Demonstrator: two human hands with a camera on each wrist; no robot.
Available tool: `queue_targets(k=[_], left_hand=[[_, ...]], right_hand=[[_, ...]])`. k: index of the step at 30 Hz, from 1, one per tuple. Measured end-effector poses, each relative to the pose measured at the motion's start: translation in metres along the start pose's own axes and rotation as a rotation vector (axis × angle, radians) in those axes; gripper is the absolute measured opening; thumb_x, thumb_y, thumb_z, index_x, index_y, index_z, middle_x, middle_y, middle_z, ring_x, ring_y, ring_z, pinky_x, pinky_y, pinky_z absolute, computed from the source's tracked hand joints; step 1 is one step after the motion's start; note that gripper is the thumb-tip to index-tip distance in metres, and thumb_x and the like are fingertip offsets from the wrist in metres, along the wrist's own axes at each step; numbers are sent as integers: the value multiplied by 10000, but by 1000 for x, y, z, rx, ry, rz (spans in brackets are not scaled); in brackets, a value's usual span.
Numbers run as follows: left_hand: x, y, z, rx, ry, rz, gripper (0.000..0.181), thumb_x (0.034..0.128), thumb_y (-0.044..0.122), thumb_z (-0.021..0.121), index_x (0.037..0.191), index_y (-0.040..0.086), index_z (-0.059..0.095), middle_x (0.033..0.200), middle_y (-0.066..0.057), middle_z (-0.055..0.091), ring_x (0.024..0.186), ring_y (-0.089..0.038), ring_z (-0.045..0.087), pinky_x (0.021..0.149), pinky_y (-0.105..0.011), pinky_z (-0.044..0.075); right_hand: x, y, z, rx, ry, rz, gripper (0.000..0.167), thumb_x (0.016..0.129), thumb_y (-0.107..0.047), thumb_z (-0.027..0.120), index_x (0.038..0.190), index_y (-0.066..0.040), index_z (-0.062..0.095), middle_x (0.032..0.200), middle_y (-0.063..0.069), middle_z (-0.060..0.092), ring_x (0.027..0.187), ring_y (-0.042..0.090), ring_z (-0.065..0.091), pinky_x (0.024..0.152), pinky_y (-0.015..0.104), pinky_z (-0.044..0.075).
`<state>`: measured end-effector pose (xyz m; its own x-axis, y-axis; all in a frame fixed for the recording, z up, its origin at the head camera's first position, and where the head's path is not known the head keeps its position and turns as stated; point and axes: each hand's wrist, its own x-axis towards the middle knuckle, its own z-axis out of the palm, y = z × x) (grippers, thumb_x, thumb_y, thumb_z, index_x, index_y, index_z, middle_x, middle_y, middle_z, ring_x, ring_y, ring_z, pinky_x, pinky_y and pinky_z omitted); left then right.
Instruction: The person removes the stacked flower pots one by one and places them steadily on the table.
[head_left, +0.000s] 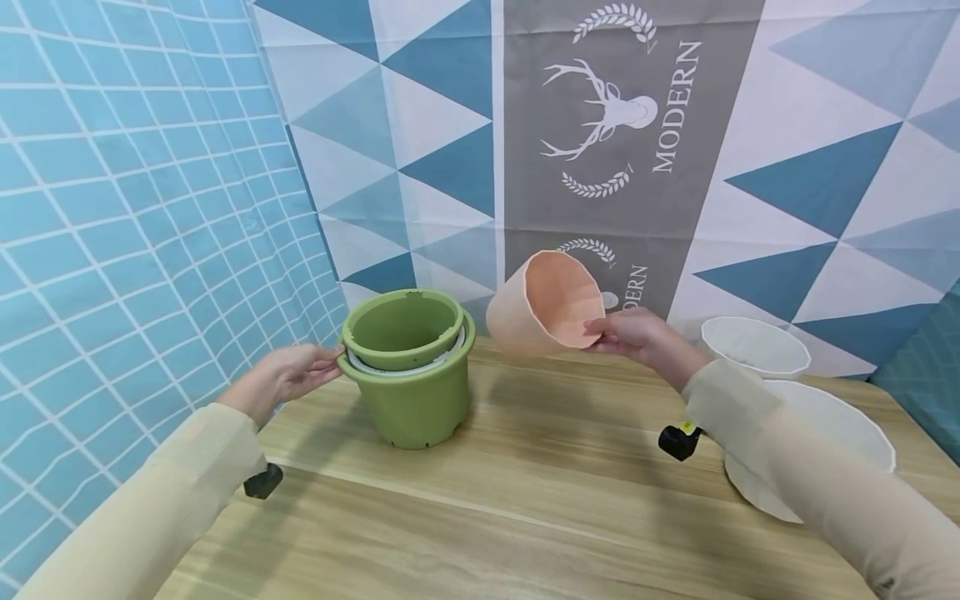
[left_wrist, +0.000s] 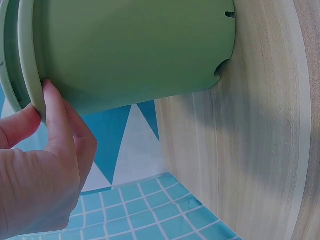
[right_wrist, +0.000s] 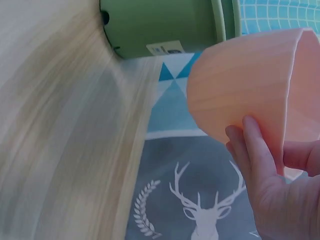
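My left hand point(head_left: 303, 372) pinches the rim of the large green flower pot point(head_left: 420, 408) at its left side. In the left wrist view the thumb lies on one side of the rim and the fingers point(left_wrist: 57, 120) on the other. Inside that pot sit a white pot, of which only a rim shows, and a smaller green pot point(head_left: 405, 325). My right hand point(head_left: 633, 331) pinches the rim of a peach-coloured pot point(head_left: 517, 312), tilted with its mouth toward the right and held above the table. It hangs to the right of the green stack, apart from it.
Two white pots stand at the right of the wooden table point(head_left: 480, 525), a smaller one point(head_left: 757, 346) behind a larger one point(head_left: 847, 425), partly hidden by my right sleeve. A patterned cloth point(head_left: 442, 108) hangs behind the table, and blue gridded cloth point(head_left: 150, 183) lies along the left.
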<state>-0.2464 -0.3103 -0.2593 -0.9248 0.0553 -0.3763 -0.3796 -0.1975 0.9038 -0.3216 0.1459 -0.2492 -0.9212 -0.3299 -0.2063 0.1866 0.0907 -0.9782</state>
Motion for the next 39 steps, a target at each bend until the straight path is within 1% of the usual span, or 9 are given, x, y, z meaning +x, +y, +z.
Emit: queue_targets(k=[6,13,20,23,26,28,30,34,39], left_hand=[[0,0,0,-6,3,0,76,958,-8,509,1008,14,457,823,-48,642,775,-96,672,814,-157,605],[2,-2,0,2,-2,8,128,938,-12,545,1033,-1,459,832,-55,644,781,-102,676,824,-161,605],[2,-2,1,4,5,6,117,951,-6,524,1048,1,459,843,-51,641,789,-97,673,841,-162,602],[2,-3,0,11,0,9,110,955,-4,516,1045,1,453,848,-48,635,791,-93,671,840,-158,600],[3,-3,-1,24,-7,14,100,963,1,505,1044,2,447,858,-45,622,795,-87,665,840,-151,597],[3,-3,-1,32,-8,17,86,970,7,492,1041,7,442,861,-42,612,793,-83,660,837,-144,595],[3,-2,-1,31,-12,18,72,973,8,488,1032,10,448,859,-43,611,791,-82,660,835,-143,596],[3,-3,-1,25,-7,18,74,972,7,489,1031,10,446,850,-45,617,786,-84,662,831,-144,597],[3,-4,-1,27,-3,21,99,970,14,498,1044,11,432,854,-42,616,789,-82,660,830,-142,596]], right_hand=[[-2,-5,-9,-131,5,-38,491,967,-38,495,1356,213,329,765,-27,680,721,31,667,723,190,629],[1,-8,-21,-331,90,-57,471,974,-78,514,1337,197,391,769,-24,671,708,38,678,878,342,609],[5,-7,-39,-503,145,-68,469,960,-102,552,1303,200,444,737,-18,699,653,43,691,799,316,638],[6,-8,-45,-578,183,-54,465,955,-112,560,1287,199,462,792,96,728,626,40,678,758,307,647],[6,-9,-50,-613,199,-34,479,955,-119,550,1291,206,448,982,265,703,650,64,688,738,308,650],[5,-9,-54,-625,198,-24,488,955,-124,548,1296,207,441,1058,291,681,660,77,696,727,305,651],[4,-10,-58,-650,202,-19,490,952,-127,552,1288,213,445,984,271,704,644,69,692,709,292,651],[3,-9,-63,-694,221,-10,464,944,-122,567,1255,211,476,731,91,719,589,44,657,672,264,647],[4,-8,-67,-713,225,13,432,938,-94,555,1218,227,483,677,59,689,563,68,656,671,287,651]])
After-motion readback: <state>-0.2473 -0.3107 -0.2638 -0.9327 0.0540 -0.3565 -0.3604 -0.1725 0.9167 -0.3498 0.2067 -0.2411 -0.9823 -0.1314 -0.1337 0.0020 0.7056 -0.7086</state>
